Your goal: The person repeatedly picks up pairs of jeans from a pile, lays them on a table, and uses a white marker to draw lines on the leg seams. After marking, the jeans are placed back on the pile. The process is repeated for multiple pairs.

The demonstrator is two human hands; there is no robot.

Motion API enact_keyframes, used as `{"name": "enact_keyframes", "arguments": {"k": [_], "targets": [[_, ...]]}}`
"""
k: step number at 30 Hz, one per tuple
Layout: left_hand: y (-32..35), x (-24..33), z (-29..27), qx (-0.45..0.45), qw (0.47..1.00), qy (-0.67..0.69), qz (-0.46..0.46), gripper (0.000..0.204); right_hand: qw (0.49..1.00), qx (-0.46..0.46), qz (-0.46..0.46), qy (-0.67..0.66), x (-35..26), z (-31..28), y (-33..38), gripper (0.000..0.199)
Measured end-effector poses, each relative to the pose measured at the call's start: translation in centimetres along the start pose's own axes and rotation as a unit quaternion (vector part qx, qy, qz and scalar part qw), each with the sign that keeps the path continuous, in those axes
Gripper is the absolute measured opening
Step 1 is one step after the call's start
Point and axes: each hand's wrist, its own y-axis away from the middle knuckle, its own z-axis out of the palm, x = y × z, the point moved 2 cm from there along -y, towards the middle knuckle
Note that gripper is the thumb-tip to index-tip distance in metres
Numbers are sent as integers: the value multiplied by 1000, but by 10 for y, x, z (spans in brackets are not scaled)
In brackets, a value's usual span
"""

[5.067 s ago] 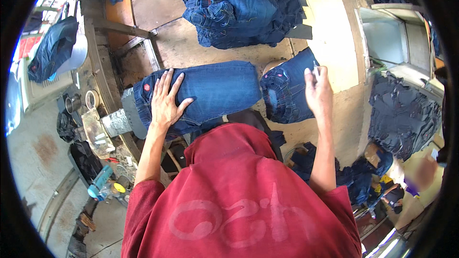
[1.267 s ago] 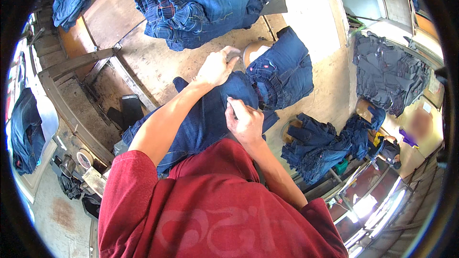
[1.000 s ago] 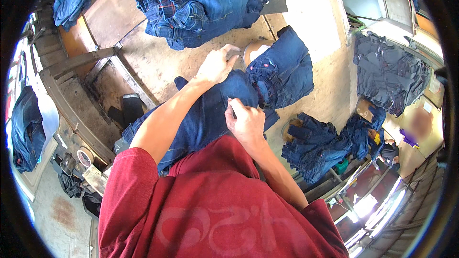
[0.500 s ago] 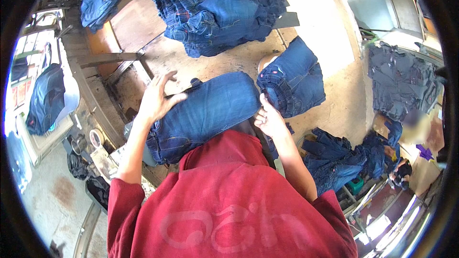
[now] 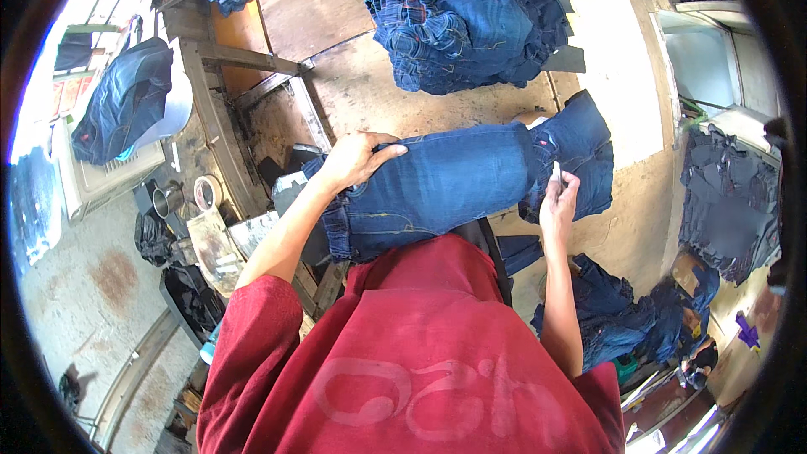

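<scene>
Pair of jeans [image 5: 437, 189] lies stretched across the counter [image 5: 378, 92], close in front of the person; dark blue denim, smooth and taut over a rounded form, waistband end bunched at the left, other end crumpled at the right. Left hand [image 5: 357, 158] rests on the upper left part of the jeans, fingers [image 5: 382, 151] curled over the cloth edge, gripping it. Right hand [image 5: 559, 202] sits at the right end of the jeans, fingers closed on a small pale stick-shaped object [image 5: 556, 175], its tip touching the denim. Counter is worn brown wood, stained. Heap of folded jeans [image 5: 466, 17] behind, well apart. More denim piled on the floor at lower right [image 5: 622, 319]. Roll of tape [image 5: 206, 192] to the left.
</scene>
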Motion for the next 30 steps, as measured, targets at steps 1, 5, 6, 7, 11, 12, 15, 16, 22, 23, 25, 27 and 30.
{"name": "enact_keyframes", "arguments": {"k": [1,5,6,7,11,12,15,16,22,23,25,27,30], "targets": [[-6,-4,-3,-26,999,33,-3,50,997,-26,-77,-18,-21,-4,20,21],[-22,-13,-13,-112,987,114,-22,56,969,-99,-216,-68,-107,29,103,21],[-24,-14,-15,-127,986,107,-27,57,969,-99,-217,-66,-124,43,119,20],[-24,-12,-15,-138,983,119,-5,57,956,-58,-277,-74,-142,59,131,18],[-29,-9,-17,-90,993,45,65,41,919,-50,-391,0,-177,98,154,19],[-31,-9,-17,-63,993,41,92,38,916,-54,-398,20,-180,105,155,20],[-38,-12,-18,-1,983,38,179,34,918,-33,-392,51,-184,118,152,17],[-39,-14,-18,19,977,40,210,36,921,-25,-384,57,-184,121,150,16],[-39,-23,-12,-1,977,95,192,41,924,-46,-360,122,-190,131,148,19],[-38,-24,-11,-12,981,73,179,39,925,-69,-345,142,-189,129,150,18],[-39,-26,-9,1,982,48,184,37,933,-54,-336,117,-188,126,151,18],[-41,-29,-8,2,981,47,189,33,940,-43,-332,70,-187,126,149,18],[-43,-32,-4,-9,982,43,184,26,937,-29,-347,19,-187,133,142,18]]}}
